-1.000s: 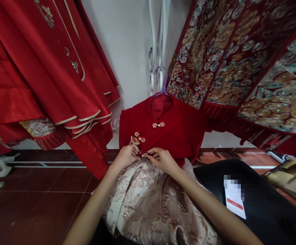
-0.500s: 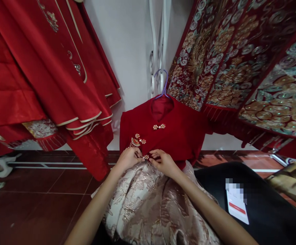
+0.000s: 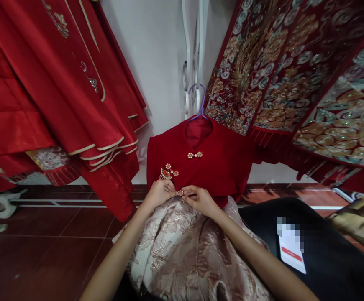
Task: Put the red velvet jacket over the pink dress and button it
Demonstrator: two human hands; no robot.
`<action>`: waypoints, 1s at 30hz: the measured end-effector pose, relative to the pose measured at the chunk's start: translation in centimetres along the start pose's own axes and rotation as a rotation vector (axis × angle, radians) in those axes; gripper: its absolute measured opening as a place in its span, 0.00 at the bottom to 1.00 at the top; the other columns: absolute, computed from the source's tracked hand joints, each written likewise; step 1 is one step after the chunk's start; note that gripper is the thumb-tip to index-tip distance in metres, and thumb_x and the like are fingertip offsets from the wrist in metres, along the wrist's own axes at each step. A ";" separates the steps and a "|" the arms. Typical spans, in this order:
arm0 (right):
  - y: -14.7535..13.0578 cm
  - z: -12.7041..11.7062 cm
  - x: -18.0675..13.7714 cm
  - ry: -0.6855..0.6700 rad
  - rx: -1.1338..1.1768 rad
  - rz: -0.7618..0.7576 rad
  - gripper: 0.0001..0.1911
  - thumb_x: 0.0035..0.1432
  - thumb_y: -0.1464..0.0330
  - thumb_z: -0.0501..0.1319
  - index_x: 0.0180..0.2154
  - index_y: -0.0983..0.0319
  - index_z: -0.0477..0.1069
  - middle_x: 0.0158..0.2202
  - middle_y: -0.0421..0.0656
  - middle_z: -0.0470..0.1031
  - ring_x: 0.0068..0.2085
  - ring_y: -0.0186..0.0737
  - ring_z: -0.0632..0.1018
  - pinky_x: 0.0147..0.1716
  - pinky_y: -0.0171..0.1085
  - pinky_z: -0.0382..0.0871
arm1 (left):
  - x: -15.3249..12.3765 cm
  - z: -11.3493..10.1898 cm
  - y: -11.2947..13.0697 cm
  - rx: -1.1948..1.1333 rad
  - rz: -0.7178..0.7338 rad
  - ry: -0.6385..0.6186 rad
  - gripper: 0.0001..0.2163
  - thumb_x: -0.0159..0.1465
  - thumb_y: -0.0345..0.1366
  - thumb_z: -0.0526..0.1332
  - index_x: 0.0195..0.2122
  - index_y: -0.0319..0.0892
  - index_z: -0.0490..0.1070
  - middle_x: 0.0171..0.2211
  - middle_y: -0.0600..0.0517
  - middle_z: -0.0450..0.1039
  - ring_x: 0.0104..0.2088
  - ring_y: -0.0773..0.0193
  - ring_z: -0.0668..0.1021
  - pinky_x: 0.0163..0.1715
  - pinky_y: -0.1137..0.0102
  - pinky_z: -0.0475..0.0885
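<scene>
So the thing that's just changed: the right hand [image 3: 201, 202] has closed in. Half a second ago its fingertips hung a bit off the little beaded flower clasp [image 3: 180, 193], and now they're right on it from 3 o'clock. The left hand [image 3: 161, 192] sits at 9 o'clock of the same clasp, pretty much where it was. My read: both hands are now working that one fastening, rather than one waiting on the other.

Grip-wise, the right thumb and forefinger look nipped together on the flower's edge, other fingers loosely curled. The left thumb and fingers look pinched together on the 9 o'clock end, but they cover it, so I can't say exactly which bit they've got, or whether some cloth is caught in there too.

The clasp is low on the front of the red top [image 3: 222, 161], just above the patterned fabric [image 3: 185, 246] at 6 o'clock. Going from the clasp, a matching upper clasp [image 3: 195, 155] is at 1 o'clock and a fringed brooch [image 3: 165, 174] near 11.
</scene>
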State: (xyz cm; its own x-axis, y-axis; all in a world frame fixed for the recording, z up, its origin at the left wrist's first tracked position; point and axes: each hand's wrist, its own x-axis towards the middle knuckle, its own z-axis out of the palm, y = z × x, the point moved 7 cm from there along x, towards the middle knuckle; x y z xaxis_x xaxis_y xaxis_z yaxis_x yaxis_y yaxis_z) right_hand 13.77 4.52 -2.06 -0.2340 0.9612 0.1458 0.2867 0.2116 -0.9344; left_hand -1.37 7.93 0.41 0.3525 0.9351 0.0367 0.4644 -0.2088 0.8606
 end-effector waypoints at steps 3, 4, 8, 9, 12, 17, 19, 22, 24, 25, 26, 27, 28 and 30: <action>-0.4 0.0 -0.2 0.013 -0.041 -0.057 0.18 0.45 0.70 0.66 0.41 0.62 0.68 0.35 0.41 0.74 0.36 0.35 0.76 0.34 0.33 0.72 | -0.2 0.7 -0.2 -0.302 -0.151 -0.069 0.15 0.46 0.35 0.71 0.30 0.38 0.67 0.22 0.54 0.74 0.26 0.66 0.78 0.32 0.70 0.73; -0.8 0.0 -0.3 0.024 -0.075 -0.088 0.18 0.44 0.72 0.65 0.40 0.61 0.67 0.33 0.39 0.73 0.33 0.34 0.74 0.32 0.32 0.70 | -0.3 0.9 -0.1 -0.390 -0.188 -0.081 0.18 0.46 0.37 0.72 0.32 0.38 0.67 0.22 0.55 0.73 0.26 0.66 0.78 0.32 0.69 0.74; -2.7 -0.8 -0.7 0.052 -0.209 -0.158 0.12 0.44 0.75 0.59 0.33 0.60 0.62 0.25 0.34 0.66 0.27 0.32 0.69 0.29 0.30 0.62 | -0.1 0.3 0.9 -0.567 -0.177 0.036 0.20 0.48 0.43 0.72 0.37 0.37 0.70 0.29 0.52 0.76 0.31 0.66 0.79 0.41 0.67 0.76; -3.2 -1.1 -0.8 0.046 -0.223 -0.155 0.11 0.44 0.75 0.58 0.32 0.59 0.61 0.25 0.34 0.65 0.27 0.32 0.68 0.28 0.30 0.60 | 0.0 0.0 1.0 -0.623 -0.158 0.090 0.20 0.50 0.44 0.71 0.38 0.37 0.71 0.32 0.50 0.77 0.34 0.65 0.79 0.43 0.67 0.76; -4.6 -2.3 -1.1 0.012 -0.240 -0.157 0.09 0.45 0.75 0.57 0.30 0.59 0.59 0.25 0.33 0.64 0.26 0.31 0.66 0.27 0.30 0.57 | 0.3 -0.7 0.9 -0.819 -0.117 0.216 0.16 0.55 0.43 0.68 0.39 0.37 0.74 0.39 0.46 0.78 0.40 0.64 0.79 0.51 0.65 0.73; -5.7 -2.8 -1.5 -0.126 -0.269 -0.207 0.09 0.44 0.76 0.56 0.30 0.59 0.59 0.24 0.32 0.62 0.25 0.30 0.64 0.26 0.29 0.55 | 0.8 -0.5 0.7 -0.857 -0.133 0.253 0.12 0.55 0.38 0.68 0.38 0.37 0.76 0.41 0.46 0.79 0.41 0.63 0.80 0.52 0.63 0.72; -5.7 -2.8 -1.5 -0.139 -0.278 -0.207 0.09 0.44 0.75 0.57 0.30 0.59 0.59 0.24 0.32 0.62 0.25 0.30 0.63 0.27 0.29 0.54 | 0.9 -0.3 0.7 -0.859 -0.139 0.268 0.13 0.54 0.38 0.68 0.38 0.37 0.77 0.41 0.46 0.79 0.41 0.63 0.80 0.52 0.64 0.72; -5.7 -2.5 -1.5 -0.143 -0.282 -0.209 0.10 0.45 0.76 0.57 0.30 0.59 0.59 0.24 0.32 0.62 0.25 0.30 0.63 0.27 0.30 0.54 | 1.2 -0.3 0.7 -0.850 -0.130 0.338 0.14 0.52 0.39 0.69 0.37 0.36 0.77 0.41 0.45 0.79 0.40 0.63 0.80 0.49 0.65 0.73; -5.7 -2.3 -1.5 -0.146 -0.282 -0.212 0.10 0.44 0.76 0.57 0.30 0.59 0.59 0.24 0.32 0.62 0.25 0.30 0.63 0.27 0.30 0.54 | 1.2 -0.4 0.7 -0.827 -0.115 0.407 0.15 0.51 0.41 0.69 0.35 0.35 0.77 0.42 0.44 0.79 0.40 0.63 0.80 0.47 0.67 0.73; -5.8 -2.3 -1.6 -0.145 -0.284 -0.214 0.10 0.44 0.76 0.57 0.30 0.59 0.59 0.24 0.32 0.62 0.25 0.30 0.63 0.27 0.29 0.54 | 1.2 -0.4 0.7 -0.814 -0.109 0.436 0.15 0.50 0.42 0.69 0.34 0.35 0.77 0.42 0.44 0.78 0.40 0.63 0.80 0.46 0.68 0.73; -5.8 -2.3 -1.6 -0.142 -0.288 -0.215 0.10 0.44 0.76 0.57 0.30 0.59 0.59 0.24 0.32 0.62 0.26 0.30 0.64 0.27 0.29 0.55 | 1.2 -0.3 0.8 -0.802 -0.106 0.455 0.15 0.50 0.42 0.69 0.33 0.35 0.76 0.42 0.44 0.78 0.40 0.63 0.79 0.45 0.68 0.73; -5.9 -2.4 -1.6 -0.140 -0.292 -0.216 0.10 0.45 0.76 0.57 0.30 0.59 0.59 0.24 0.32 0.62 0.26 0.30 0.64 0.27 0.29 0.55 | 1.3 -0.1 1.0 -0.792 -0.110 0.454 0.16 0.50 0.43 0.69 0.34 0.35 0.76 0.42 0.43 0.78 0.40 0.63 0.79 0.44 0.69 0.74; -5.9 -2.5 -1.7 -0.145 -0.296 -0.214 0.10 0.45 0.76 0.58 0.30 0.59 0.59 0.24 0.32 0.62 0.26 0.30 0.64 0.27 0.29 0.55 | 1.3 0.2 1.2 -0.779 -0.123 0.428 0.17 0.51 0.45 0.68 0.35 0.35 0.76 0.42 0.43 0.78 0.39 0.63 0.80 0.42 0.69 0.74; -5.9 -2.7 -1.8 -0.198 -0.302 -0.207 0.10 0.46 0.76 0.58 0.30 0.59 0.60 0.25 0.33 0.63 0.26 0.30 0.64 0.26 0.29 0.55 | 1.6 0.9 2.2 -0.730 -0.145 0.331 0.20 0.55 0.49 0.64 0.39 0.36 0.76 0.41 0.44 0.79 0.38 0.63 0.80 0.39 0.69 0.74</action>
State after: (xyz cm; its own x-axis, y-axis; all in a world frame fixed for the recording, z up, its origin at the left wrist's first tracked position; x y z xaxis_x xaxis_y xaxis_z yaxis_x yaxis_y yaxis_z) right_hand 15.00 1.99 4.05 -0.4807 0.8467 0.2280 0.4676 0.4675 -0.7502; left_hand 0.95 8.69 1.87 0.0182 0.9985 -0.0510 -0.1996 0.0536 0.9784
